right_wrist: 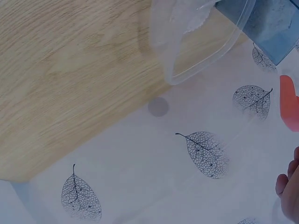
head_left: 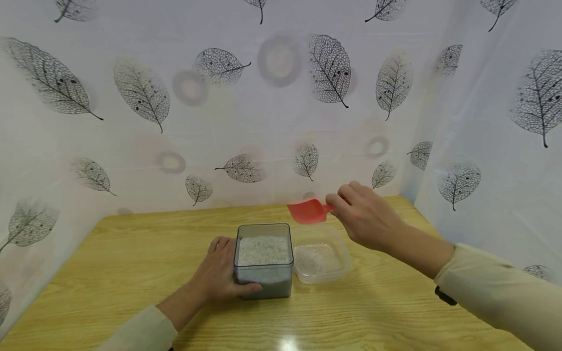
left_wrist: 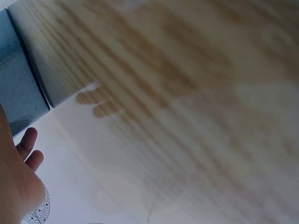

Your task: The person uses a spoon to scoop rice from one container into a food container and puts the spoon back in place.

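My right hand (head_left: 364, 214) grips the handle of a small red scoop (head_left: 306, 211), raised above the back of a clear plastic tub (head_left: 341, 265). White grains cover part of that tub's bottom. To its left stands a square, smoky-grey container (head_left: 272, 287), filled well up with white granules (head_left: 265, 250). My left hand (head_left: 219, 273) holds this container at its left side, thumb across the front face. In the left wrist view, the container's wall (left_wrist: 18, 70) shows beside the hand (left_wrist: 16, 172). The right wrist view catches only the edge of the scoop (right_wrist: 289, 105) and some fingertips.
A wood-grain table (head_left: 131, 273) lies under both vessels. White sheeting (head_left: 272, 126) printed with dark leaves rises along its back and sides. The tub and the container stand side by side, close together.
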A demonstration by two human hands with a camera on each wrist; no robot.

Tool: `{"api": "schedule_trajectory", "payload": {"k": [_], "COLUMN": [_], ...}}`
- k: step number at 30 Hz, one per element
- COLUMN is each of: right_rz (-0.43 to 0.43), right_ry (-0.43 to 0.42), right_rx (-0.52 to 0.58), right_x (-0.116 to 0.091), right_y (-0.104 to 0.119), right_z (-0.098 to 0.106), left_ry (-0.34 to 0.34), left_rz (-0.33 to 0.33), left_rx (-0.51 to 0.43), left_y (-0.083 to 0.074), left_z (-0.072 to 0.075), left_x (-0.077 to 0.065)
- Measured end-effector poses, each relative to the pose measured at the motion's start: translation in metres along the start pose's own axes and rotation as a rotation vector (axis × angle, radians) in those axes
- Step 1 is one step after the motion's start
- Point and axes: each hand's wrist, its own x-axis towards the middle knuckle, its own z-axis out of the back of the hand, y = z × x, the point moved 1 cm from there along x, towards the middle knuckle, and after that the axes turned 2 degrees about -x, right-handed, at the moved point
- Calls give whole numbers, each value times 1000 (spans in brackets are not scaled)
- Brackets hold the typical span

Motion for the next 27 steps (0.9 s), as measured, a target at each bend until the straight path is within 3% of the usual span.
{"api": "schedule_trajectory", "payload": {"k": [27], "right_rz": [94], "right_ry": [9], "right_rx": [11], "right_x": [29], "right_y": [39], "right_z": [-28], "left_ry": [50], "left_rz": [31], "left_rx": [-3], "left_y": [-2], "left_z": [2], "left_x": [3]}}
